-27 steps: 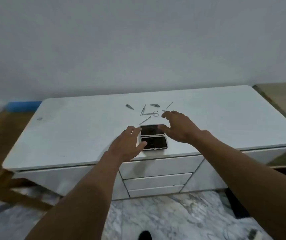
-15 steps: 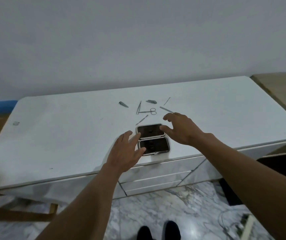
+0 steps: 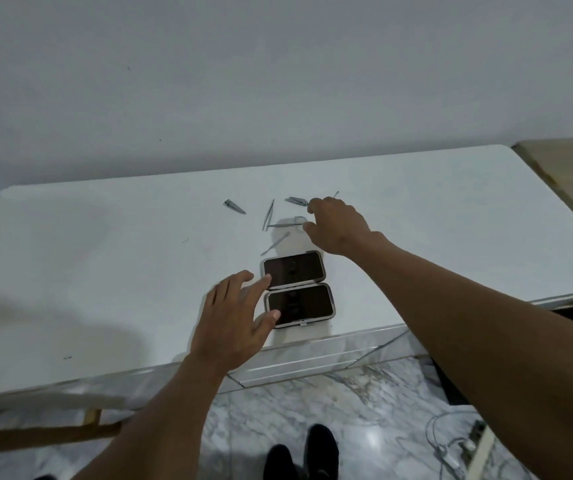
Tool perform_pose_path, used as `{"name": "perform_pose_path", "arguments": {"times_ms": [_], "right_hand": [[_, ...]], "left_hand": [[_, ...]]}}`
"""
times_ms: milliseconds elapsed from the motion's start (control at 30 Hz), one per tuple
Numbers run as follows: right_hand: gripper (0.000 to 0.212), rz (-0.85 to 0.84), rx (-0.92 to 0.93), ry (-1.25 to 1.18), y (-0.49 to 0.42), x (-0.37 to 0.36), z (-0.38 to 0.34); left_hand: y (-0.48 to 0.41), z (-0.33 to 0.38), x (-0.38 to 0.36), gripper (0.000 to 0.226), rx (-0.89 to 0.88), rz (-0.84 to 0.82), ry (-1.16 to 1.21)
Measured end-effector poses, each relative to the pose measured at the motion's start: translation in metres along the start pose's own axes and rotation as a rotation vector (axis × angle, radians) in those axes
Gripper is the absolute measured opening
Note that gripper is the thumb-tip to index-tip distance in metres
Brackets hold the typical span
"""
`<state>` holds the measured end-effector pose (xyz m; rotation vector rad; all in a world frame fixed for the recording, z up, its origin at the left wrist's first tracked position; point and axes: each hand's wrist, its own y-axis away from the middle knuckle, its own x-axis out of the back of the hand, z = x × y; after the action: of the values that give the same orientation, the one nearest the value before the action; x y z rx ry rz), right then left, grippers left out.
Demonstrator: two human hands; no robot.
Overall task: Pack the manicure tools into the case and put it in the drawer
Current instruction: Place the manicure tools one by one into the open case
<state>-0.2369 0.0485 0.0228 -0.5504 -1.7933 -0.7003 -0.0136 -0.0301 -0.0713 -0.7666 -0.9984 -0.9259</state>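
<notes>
A dark manicure case (image 3: 297, 289) lies open in two halves near the front edge of the white dresser top (image 3: 105, 271). My left hand (image 3: 236, 320) rests with spread fingers against the case's left side. Behind the case lie several metal tools: a nail clipper (image 3: 233, 206), tweezers (image 3: 269, 214), small scissors (image 3: 286, 224), a thin pusher (image 3: 274, 243) and a second clipper (image 3: 295, 201). My right hand (image 3: 338, 225) hovers over the scissors' handle end, fingers loosely curved, holding nothing that I can see. A thin tool tip (image 3: 335, 194) shows behind that hand.
Drawer fronts (image 3: 312, 358) sit below the dresser's front edge, shut. A wooden surface (image 3: 569, 164) adjoins at the far right. Marble floor, my shoes (image 3: 302, 452) and a cable (image 3: 451, 445) lie below. A wooden frame (image 3: 35, 434) stands at lower left.
My right hand has moved from the case's far right corner back to the tools by the scissors. My left hand stays at the case's left side. The camera has tilted down.
</notes>
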Motion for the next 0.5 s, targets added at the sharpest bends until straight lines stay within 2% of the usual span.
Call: {"name": "perform_pose_path", "arguments": {"times_ms": [200,500], "right_hand": [[0.022,0.035,-0.004,0.049,-0.048,-0.009,-0.008],[0.022,0.048,-0.014,0.126,-0.082,-0.025,-0.005]], "left_hand": [[-0.002,-0.002,-0.003,0.057,0.012,-0.009,0.01],[-0.003,-0.002,-0.001,0.056,0.021,0.018,0.032]]}}
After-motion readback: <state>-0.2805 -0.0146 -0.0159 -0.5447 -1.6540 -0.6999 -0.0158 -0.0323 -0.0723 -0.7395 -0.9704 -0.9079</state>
